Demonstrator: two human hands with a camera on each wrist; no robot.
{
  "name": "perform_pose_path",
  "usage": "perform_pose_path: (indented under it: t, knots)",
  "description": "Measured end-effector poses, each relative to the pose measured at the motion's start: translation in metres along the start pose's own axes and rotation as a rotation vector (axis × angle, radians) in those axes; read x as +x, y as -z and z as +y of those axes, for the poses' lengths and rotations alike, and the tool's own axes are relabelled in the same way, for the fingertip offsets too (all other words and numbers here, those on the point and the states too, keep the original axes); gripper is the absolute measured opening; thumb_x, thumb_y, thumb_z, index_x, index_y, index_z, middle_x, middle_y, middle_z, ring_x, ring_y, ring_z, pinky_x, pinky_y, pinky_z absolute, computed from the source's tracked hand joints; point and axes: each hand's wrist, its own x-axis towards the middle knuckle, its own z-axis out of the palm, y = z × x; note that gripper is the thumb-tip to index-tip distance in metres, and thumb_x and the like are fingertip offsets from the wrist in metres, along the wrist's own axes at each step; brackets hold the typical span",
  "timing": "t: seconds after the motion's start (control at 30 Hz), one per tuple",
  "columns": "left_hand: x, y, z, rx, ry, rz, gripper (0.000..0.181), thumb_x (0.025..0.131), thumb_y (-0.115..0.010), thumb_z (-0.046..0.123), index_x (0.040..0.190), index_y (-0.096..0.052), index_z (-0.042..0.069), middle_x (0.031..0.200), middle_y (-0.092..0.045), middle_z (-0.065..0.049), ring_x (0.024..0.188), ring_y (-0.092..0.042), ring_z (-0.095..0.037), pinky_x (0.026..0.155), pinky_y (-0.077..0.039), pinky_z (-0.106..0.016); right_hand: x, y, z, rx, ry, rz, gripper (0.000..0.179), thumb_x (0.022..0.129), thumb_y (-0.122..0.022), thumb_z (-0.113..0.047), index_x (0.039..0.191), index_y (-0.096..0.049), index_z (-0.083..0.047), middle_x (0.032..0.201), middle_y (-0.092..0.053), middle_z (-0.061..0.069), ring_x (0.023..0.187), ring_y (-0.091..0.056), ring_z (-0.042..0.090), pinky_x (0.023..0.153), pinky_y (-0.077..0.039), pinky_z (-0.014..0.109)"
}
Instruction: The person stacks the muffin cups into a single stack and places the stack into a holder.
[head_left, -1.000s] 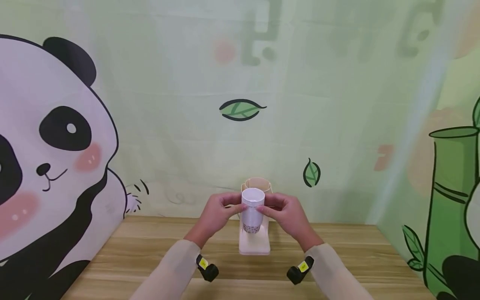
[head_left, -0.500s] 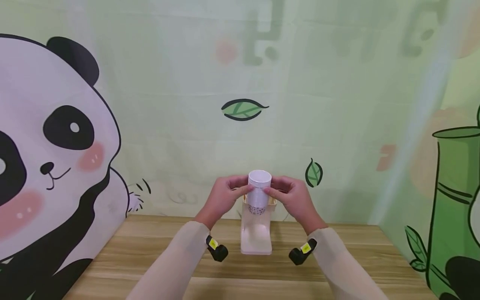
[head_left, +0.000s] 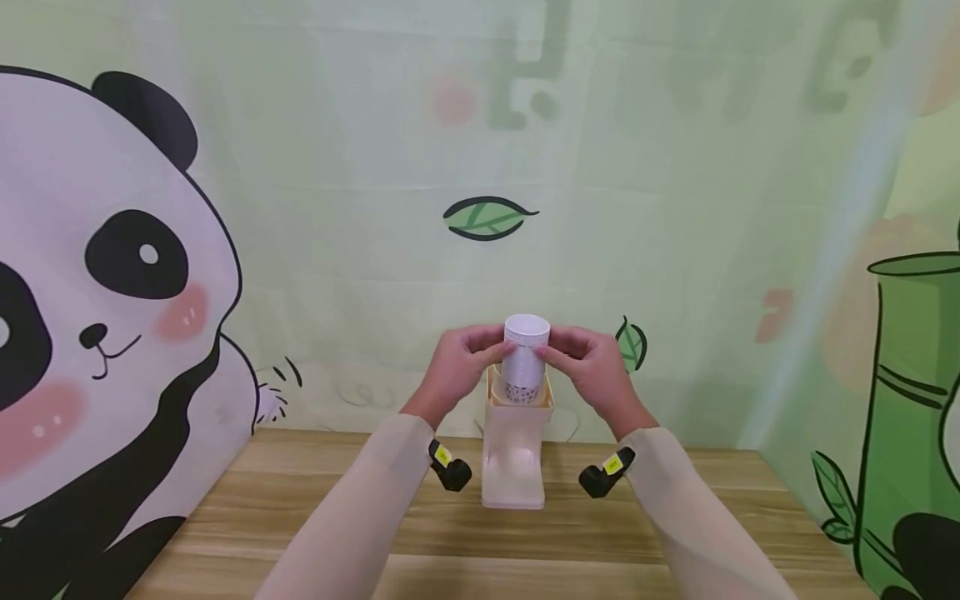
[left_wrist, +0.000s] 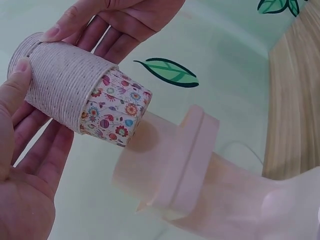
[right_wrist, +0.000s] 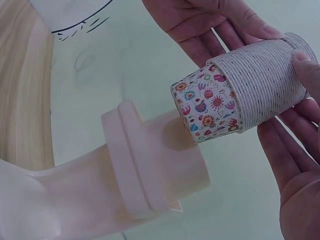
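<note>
A nested stack of paper cups is held upright between both hands in the head view. My left hand grips its left side, thumb in front and fingers behind. From the right, my right hand grips it the same way. The lowest cup shows a colourful flower print, while the cups above show as tightly spaced rims. Just below the stack's base stands a pale pink cup dispenser with a round, collared top tube. The cup bottom overlaps the tube's mouth in both wrist views.
The dispenser stands on a wood-grain table, near its back edge. Behind rises a pale green cloth backdrop printed with a panda, leaves and bamboo. Each wrist wears a small black camera.
Both hands have raised the cup stack from in front of the dispenser's body to above its top. The stack has also shifted slightly right. The dispenser stays on the table.
</note>
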Motion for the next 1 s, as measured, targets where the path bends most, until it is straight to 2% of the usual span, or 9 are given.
perform_pose_path:
  t: [0.2,0.37,0.5,0.8,1.0]
  knots:
    - [0.009,-0.001,0.005,-0.016,-0.008,0.008,0.04,0.093,-0.075,0.035,0.131,-0.071,0.02,0.129,-0.073,0.002,0.124,-0.067,-0.019,0.109,-0.051,-0.044,0.01,0.002,0.0,0.023,0.03,0.017,0.049,0.09,-0.079,-0.036,0.131,-0.07,-0.012,0.128,-0.073,0.01,0.119,-0.069,0.025,0.101,-0.056,0.04]
    - [0.016,0.001,0.006,-0.005,0.001,0.018,0.041,0.094,-0.074,0.036,0.132,-0.07,0.022,0.131,-0.072,0.003,0.125,-0.066,-0.02,0.111,-0.049,-0.045,0.016,0.002,0.0,-0.012,0.017,0.02,0.054,0.089,-0.077,-0.045,0.133,-0.069,-0.016,0.131,-0.071,0.006,0.121,-0.068,0.024,0.103,-0.055,0.044]
    - [0.019,0.002,0.005,0.0,0.011,0.027,0.042,0.094,-0.074,0.037,0.132,-0.07,0.022,0.131,-0.071,0.003,0.126,-0.065,-0.02,0.111,-0.049,-0.046,0.019,0.0,0.002,-0.003,0.007,0.024,0.055,0.089,-0.077,-0.046,0.135,-0.068,-0.017,0.134,-0.07,0.006,0.123,-0.067,0.026,0.106,-0.053,0.047]
    - [0.025,-0.001,-0.005,-0.034,0.003,0.049,0.04,0.092,-0.077,0.034,0.129,-0.072,0.021,0.128,-0.073,0.001,0.124,-0.066,-0.021,0.112,-0.048,-0.047,0.024,-0.002,0.013,0.011,0.006,0.04,0.056,0.088,-0.079,-0.045,0.135,-0.067,-0.016,0.133,-0.07,0.007,0.123,-0.066,0.025,0.109,-0.051,0.049]
    - [0.031,-0.006,-0.015,0.004,0.01,0.062,0.039,0.091,-0.078,0.033,0.129,-0.072,0.023,0.127,-0.073,0.003,0.124,-0.065,-0.021,0.114,-0.045,-0.052,0.025,0.0,0.021,-0.002,-0.016,0.033,0.055,0.088,-0.079,-0.044,0.136,-0.067,-0.018,0.135,-0.069,0.006,0.125,-0.065,0.026,0.109,-0.051,0.049]
